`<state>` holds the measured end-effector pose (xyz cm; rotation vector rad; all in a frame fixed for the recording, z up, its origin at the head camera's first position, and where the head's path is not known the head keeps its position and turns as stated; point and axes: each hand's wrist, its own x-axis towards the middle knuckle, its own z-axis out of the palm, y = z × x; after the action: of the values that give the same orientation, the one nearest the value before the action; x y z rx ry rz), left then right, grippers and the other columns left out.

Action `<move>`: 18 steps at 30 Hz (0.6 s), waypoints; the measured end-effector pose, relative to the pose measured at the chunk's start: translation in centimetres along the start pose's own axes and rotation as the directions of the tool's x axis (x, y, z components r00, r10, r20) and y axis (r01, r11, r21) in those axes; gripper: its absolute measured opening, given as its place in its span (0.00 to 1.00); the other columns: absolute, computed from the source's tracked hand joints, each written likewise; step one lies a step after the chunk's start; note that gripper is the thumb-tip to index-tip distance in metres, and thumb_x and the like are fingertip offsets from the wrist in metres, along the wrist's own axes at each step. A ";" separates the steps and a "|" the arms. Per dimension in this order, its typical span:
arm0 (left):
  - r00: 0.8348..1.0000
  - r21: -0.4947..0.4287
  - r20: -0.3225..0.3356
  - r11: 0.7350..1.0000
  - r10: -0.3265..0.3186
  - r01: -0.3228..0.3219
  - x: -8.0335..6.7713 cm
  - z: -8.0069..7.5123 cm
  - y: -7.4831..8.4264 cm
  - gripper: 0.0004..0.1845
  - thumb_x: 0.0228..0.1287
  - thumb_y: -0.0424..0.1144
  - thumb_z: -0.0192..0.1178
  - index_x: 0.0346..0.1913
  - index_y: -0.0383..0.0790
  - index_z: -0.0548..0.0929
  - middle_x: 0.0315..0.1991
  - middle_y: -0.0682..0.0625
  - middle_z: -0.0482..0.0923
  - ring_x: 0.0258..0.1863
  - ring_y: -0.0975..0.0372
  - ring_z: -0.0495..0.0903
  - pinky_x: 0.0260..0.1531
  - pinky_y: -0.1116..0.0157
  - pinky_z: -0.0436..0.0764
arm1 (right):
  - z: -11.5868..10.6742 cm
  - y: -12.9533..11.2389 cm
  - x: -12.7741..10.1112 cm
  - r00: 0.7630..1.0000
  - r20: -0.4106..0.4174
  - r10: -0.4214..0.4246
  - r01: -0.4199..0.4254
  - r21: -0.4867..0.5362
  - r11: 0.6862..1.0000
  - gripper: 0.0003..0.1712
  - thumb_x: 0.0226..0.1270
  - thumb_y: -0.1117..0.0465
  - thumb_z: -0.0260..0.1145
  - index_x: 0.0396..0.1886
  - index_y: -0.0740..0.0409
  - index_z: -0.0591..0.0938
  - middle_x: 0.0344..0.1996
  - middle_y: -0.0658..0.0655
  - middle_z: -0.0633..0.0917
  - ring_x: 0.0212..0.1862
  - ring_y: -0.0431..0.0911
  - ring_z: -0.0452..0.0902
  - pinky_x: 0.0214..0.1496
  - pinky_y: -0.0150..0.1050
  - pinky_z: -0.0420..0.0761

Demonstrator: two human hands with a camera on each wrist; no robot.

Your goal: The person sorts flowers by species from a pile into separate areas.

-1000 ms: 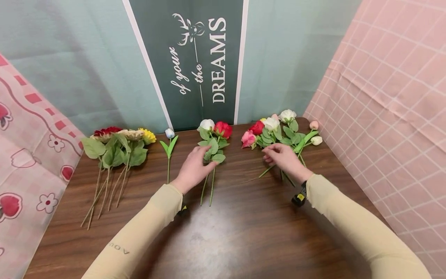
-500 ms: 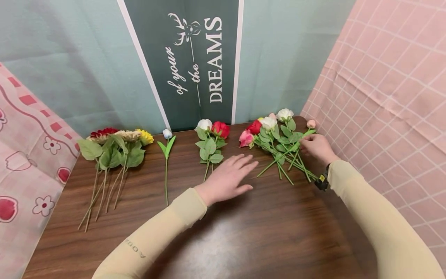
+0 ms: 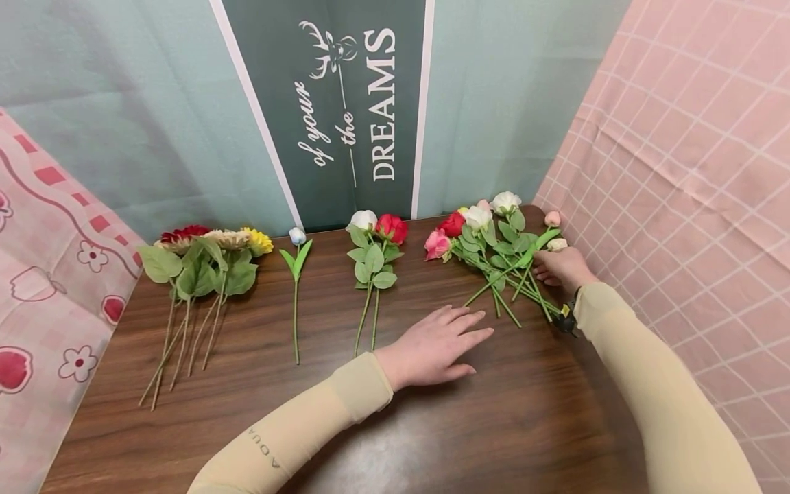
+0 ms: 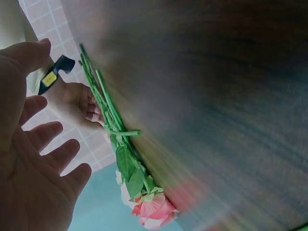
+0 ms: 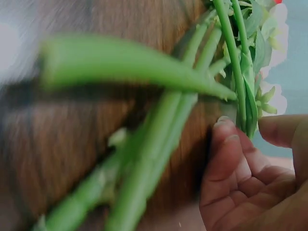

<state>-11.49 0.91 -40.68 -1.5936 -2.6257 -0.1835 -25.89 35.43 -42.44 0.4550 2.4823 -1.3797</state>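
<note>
My left hand hovers over the table, fingers straight and spread, holding nothing. It is just in front of the stem ends of a pile of artificial flowers at the right. My right hand is at that pile's right side, beside a white tulip. In the right wrist view, thumb and fingers of the right hand pinch the green tulip stem and leaf. Crossing near it are rose stems. A pink rose, red rose and white roses lie in the pile.
In the middle lie a white rose and red rose, stems toward me. A single blue tulip lies left of them. Farther left is a bunch with a yellow flower. Fabric hangs at the right edge.
My left hand has left the middle pair of roses and moved right and toward me. The right hand has moved right, from above the rose stems to the tulips.
</note>
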 end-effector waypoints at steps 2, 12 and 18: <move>1.000 -0.005 0.001 1.000 0.001 -0.001 0.0 0.1 0.1 0.38 0.72 0.59 0.60 0.79 0.49 0.64 0.79 0.45 0.58 0.77 0.50 0.59 0.77 0.52 0.53 | 0.2 0.0 0.2 1.000 -0.019 0.023 -0.022 0.045 0.999 0.24 0.78 0.51 0.59 0.54 0.70 0.78 0.24 0.47 0.87 0.28 0.38 0.83 0.34 0.35 0.85; 1.000 -0.042 0.006 0.999 -0.013 0.013 -0.5 0.4 0.0 0.37 0.73 0.57 0.60 0.79 0.49 0.64 0.80 0.45 0.57 0.77 0.50 0.59 0.76 0.51 0.55 | 1.1 -0.4 0.4 0.983 -0.162 0.086 -0.059 0.166 0.984 0.15 0.71 0.56 0.63 0.48 0.64 0.82 0.20 0.43 0.85 0.24 0.36 0.80 0.28 0.33 0.82; 0.999 -0.068 0.018 0.997 -0.031 0.032 -0.8 0.4 -0.1 0.37 0.74 0.57 0.59 0.80 0.49 0.63 0.80 0.45 0.56 0.79 0.52 0.55 0.78 0.54 0.49 | 1.3 -0.5 0.4 0.963 -0.217 0.159 -0.081 0.331 0.940 0.08 0.70 0.57 0.64 0.41 0.58 0.80 0.17 0.43 0.82 0.22 0.37 0.76 0.24 0.33 0.78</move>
<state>-11.22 0.24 -41.14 -1.5809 -2.6870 -0.2649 -26.31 34.10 -42.86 0.8778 2.3612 -1.7760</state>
